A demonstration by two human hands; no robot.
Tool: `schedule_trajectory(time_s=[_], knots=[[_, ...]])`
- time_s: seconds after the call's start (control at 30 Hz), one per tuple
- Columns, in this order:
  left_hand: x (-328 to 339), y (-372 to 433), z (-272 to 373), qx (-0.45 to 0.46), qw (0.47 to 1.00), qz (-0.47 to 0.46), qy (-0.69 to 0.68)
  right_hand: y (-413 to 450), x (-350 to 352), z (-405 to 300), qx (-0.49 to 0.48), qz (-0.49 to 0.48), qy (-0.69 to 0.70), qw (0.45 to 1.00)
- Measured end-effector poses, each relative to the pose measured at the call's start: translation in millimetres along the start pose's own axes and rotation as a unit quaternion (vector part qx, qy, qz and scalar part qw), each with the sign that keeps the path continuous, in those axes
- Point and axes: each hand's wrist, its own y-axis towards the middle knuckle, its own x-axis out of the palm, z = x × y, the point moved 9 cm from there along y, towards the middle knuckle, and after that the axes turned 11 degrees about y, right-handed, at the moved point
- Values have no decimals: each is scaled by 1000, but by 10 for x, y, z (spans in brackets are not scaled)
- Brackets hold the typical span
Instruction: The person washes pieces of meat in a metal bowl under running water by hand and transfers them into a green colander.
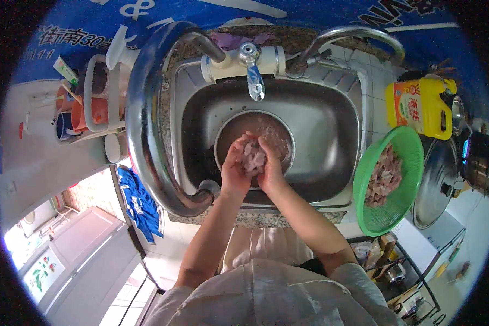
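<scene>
My left hand (235, 171) and my right hand (272, 167) are cupped together around a clump of pale pink raw meat pieces (253, 158). Both are over a round metal basin (292, 142) holding cloudy reddish-brown water. The basin stands in a stainless steel sink (322, 122). To the right, a green plastic colander (366, 167) holds more cut raw meat (385, 177). How deep my fingers are in the water is hard to tell.
A lever tap (254, 77) rises behind the sink; a large curved chrome pipe (140, 122) arches along the left. A yellow oil jug (426, 106) and a metal pot lid (436, 187) are at the right. A wall caddy with cups (91, 110) hangs at the left.
</scene>
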Motion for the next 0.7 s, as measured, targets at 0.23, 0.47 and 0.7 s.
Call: schedule_trajectory(time_s=[0.23, 0.47, 0.7], knots=[[163, -152, 108, -15, 996, 16, -88, -263, 317, -198, -161, -60, -262, 950], [-258, -187, 70, 135, 979, -146, -39, -871, 1091, -161, -422, -305, -631, 575], [507, -424, 28, -314, 746, -215, -547, -867, 1014, -22, -487, -329, -575, 569]])
